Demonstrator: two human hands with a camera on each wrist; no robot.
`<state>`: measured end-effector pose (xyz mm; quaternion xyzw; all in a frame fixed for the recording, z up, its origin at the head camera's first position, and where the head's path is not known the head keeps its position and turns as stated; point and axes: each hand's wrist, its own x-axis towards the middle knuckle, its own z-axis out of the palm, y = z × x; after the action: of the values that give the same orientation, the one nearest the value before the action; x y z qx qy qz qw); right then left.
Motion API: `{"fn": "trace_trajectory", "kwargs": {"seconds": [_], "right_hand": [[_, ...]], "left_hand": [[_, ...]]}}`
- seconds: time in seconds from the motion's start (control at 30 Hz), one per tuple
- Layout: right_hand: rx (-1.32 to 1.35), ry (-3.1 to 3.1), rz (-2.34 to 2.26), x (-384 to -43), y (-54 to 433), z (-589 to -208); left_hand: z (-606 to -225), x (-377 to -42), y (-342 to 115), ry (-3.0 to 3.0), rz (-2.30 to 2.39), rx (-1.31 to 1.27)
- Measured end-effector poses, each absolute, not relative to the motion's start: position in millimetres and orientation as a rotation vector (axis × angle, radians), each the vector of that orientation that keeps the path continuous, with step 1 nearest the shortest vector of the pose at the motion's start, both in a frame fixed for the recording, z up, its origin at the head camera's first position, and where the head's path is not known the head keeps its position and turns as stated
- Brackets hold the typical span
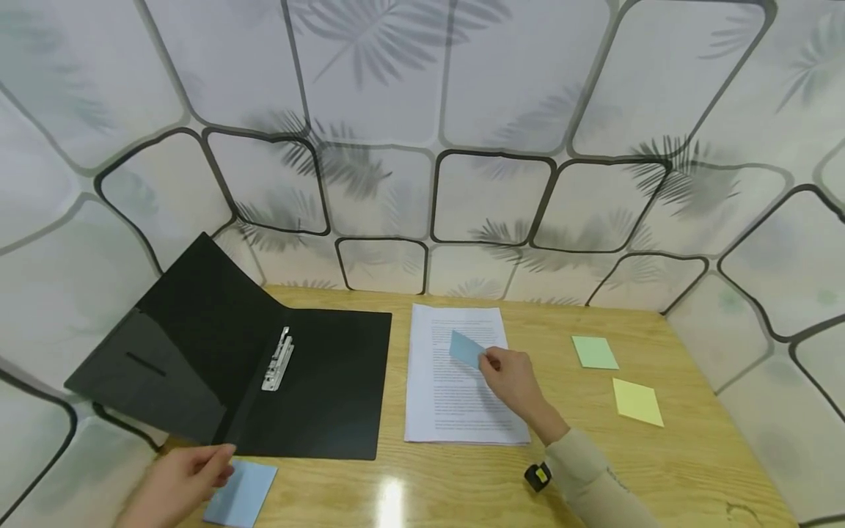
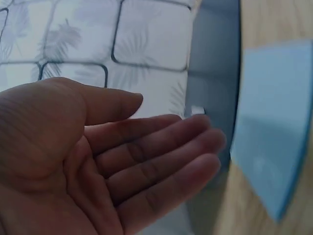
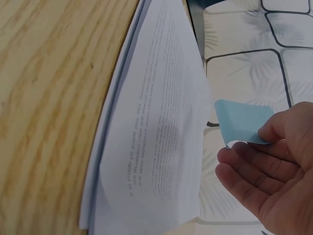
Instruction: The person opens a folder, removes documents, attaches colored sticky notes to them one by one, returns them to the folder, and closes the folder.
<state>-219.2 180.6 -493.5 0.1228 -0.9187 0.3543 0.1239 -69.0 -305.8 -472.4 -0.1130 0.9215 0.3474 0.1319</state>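
Note:
Between thumb and fingers my right hand (image 1: 515, 378) pinches a blue sticky note (image 1: 466, 349); in the right wrist view the note (image 3: 242, 121) curls slightly at its lower edge. Hand and note are over a stack of printed paper (image 1: 462, 411), text side up. My left hand (image 1: 181, 480) is beside a pad of blue sticky notes (image 1: 244, 495), near the lower edge of a black folder (image 1: 330, 381). In the left wrist view the left hand's fingers (image 2: 161, 171) are loosely bent with nothing in them. The folder lies spread, its metal clip (image 1: 278, 363) showing and its left cover raised.
A green sticky-note pad (image 1: 595, 353) and a yellow one (image 1: 637, 402) lie on the right of the wooden table (image 1: 700, 455). A small black object with a yellow mark (image 1: 538, 477) is beside the right sleeve. Patterned wall covering (image 1: 491, 198) surrounds the back and sides.

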Motion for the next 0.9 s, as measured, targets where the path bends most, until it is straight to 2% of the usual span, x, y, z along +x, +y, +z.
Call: {"fn": "trace_trajectory", "kwargs": {"seconds": [0.13, 0.23, 0.37, 0.53, 0.7, 0.9], "right_hand": [[0.387, -2.683, 1.021, -218, 178, -495], [0.411, -2.687, 0.999, -218, 175, -497], [0.417, -2.691, 0.986, -217, 172, -500], [0.427, -2.691, 0.973, -215, 169, -502], [0.468, -2.673, 0.955, -214, 164, -501], [0.523, -2.634, 0.921, -211, 160, -500]], "left_hand": [[-462, -85, -276, 2.577, 1.273, -0.221], [-460, -100, -255, 2.578, 1.356, -0.018], [-465, -128, -223, 2.601, 1.383, 0.248], [-477, -161, -182, 2.543, 1.497, 0.395], [-485, -183, -147, 2.453, 1.585, 0.375], [-487, -203, -111, 2.325, 1.741, 0.157]]}}
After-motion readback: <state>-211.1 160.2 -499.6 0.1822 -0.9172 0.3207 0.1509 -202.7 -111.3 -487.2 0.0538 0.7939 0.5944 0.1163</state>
